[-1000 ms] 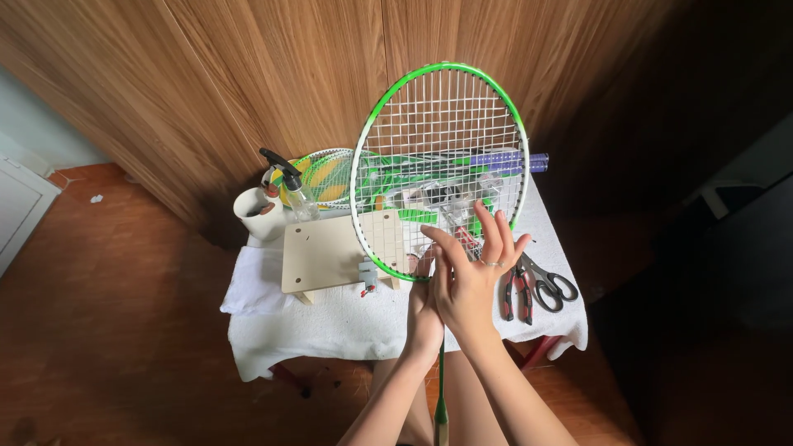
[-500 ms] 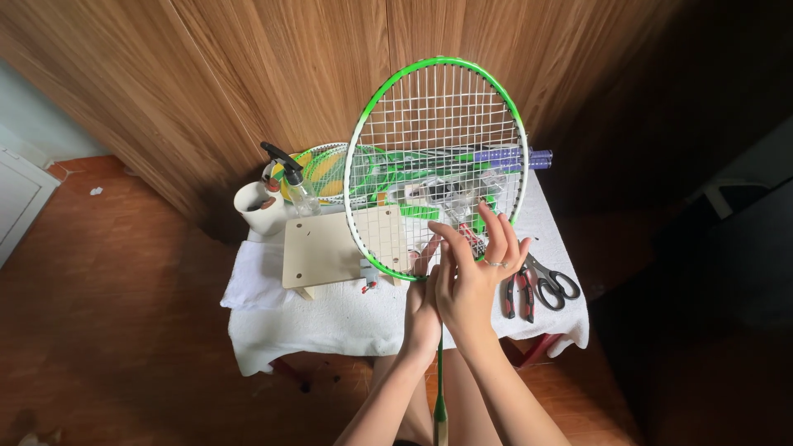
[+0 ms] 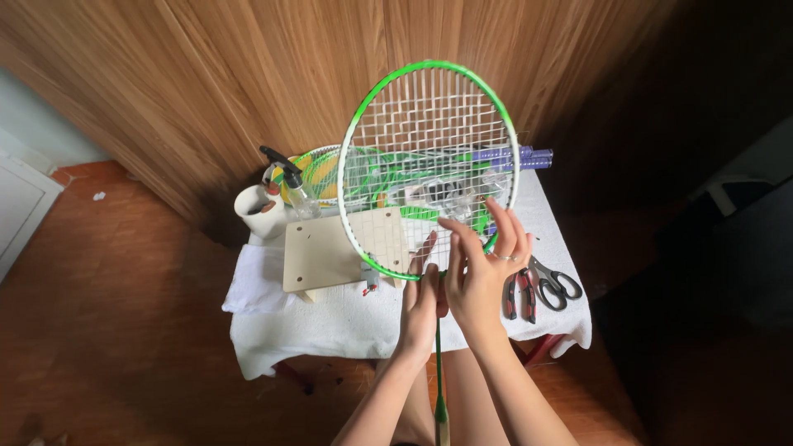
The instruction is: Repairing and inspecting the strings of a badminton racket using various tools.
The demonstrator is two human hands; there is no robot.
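A white cup [image 3: 258, 213] and spray bottle [image 3: 291, 186] stand at the table's [image 3: 330, 318] left by a wooden board [image 3: 326, 254]; the left hand [image 3: 421, 301] grips the green racket's [image 3: 429, 165] throat, the right hand [image 3: 481, 272] spreads open on its strings, pliers [image 3: 519, 293] and scissors [image 3: 555, 283] rightmost

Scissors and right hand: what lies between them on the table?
In the head view, red-handled pliers lie between the scissors and the right hand.

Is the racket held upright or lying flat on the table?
Upright. The green racket stands head up above the cloth-covered table, its shaft running down between the forearms, with the left hand and right hand at the head's lower rim.
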